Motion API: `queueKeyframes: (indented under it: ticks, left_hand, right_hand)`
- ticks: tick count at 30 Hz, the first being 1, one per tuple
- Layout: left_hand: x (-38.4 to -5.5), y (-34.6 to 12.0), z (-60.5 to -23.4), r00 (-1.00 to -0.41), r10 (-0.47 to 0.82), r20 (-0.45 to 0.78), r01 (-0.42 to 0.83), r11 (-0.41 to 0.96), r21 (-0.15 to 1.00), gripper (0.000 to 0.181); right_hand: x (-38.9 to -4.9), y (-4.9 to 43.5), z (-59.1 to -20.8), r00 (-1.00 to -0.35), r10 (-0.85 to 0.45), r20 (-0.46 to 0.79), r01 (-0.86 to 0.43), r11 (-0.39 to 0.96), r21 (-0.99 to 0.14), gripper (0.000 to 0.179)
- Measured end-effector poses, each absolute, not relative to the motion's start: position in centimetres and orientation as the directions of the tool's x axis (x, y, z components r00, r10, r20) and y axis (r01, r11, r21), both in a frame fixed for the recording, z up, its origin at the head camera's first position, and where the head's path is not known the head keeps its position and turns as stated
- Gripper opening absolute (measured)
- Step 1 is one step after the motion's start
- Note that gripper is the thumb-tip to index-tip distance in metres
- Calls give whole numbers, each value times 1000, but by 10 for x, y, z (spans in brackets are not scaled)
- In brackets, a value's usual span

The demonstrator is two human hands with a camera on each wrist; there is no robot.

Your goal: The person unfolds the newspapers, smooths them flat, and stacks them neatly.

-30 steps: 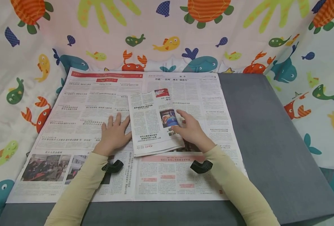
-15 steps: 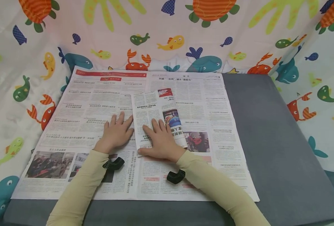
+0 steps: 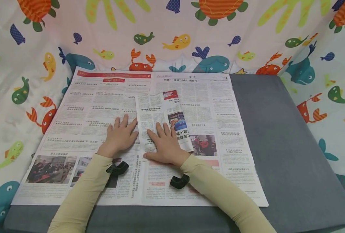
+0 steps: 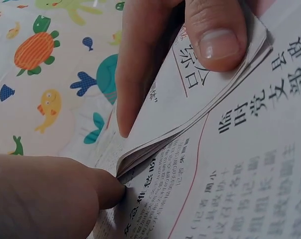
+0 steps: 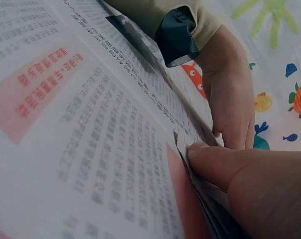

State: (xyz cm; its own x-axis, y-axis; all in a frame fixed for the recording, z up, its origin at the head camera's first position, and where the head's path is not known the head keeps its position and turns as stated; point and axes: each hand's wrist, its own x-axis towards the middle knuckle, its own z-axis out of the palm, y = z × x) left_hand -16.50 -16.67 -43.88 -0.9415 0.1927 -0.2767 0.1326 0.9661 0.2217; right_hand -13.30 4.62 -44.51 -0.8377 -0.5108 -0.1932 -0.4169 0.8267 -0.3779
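Note:
In the head view a small folded newspaper (image 3: 152,113) lies on top of a wide spread newspaper (image 3: 222,110). My right hand (image 3: 166,145) rests flat on the folded piece's lower part, fingers spread. To its left, my left hand (image 3: 118,137) lies on the spread sheet with straight fingers, its thumb at the folded piece's left edge. Up close in the left wrist view, that thumb (image 4: 108,189) touches the layered edge of the folded newspaper (image 4: 165,104). The right thumb (image 5: 215,159) presses near the folded corner in the right wrist view.
The newspapers lie on a grey table (image 3: 277,145), whose surface shows at the right and along the front. A curtain (image 3: 111,38) printed with sea animals hangs behind and at both sides. Black devices (image 3: 179,182) are worn at both wrists.
My right hand has moved left from the folded newspaper's right edge and now lies flat on it, uncovering a photo on the sheet beneath. My left hand stays in place.

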Motion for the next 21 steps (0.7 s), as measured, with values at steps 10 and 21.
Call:
queueKeyframes:
  ticks: [10,21]
  left_hand:
    - [-165,-165,-438,-947,197,-256,139,963,229,61]
    - [-164,-166,-439,-944,196,-267,130,960,247,63]
  right_hand:
    - [-138,48,-446,-867,-498,-25,-429,771,-470,55]
    - [-141,61,-428,-929,-367,40,-235,505,-831,43]
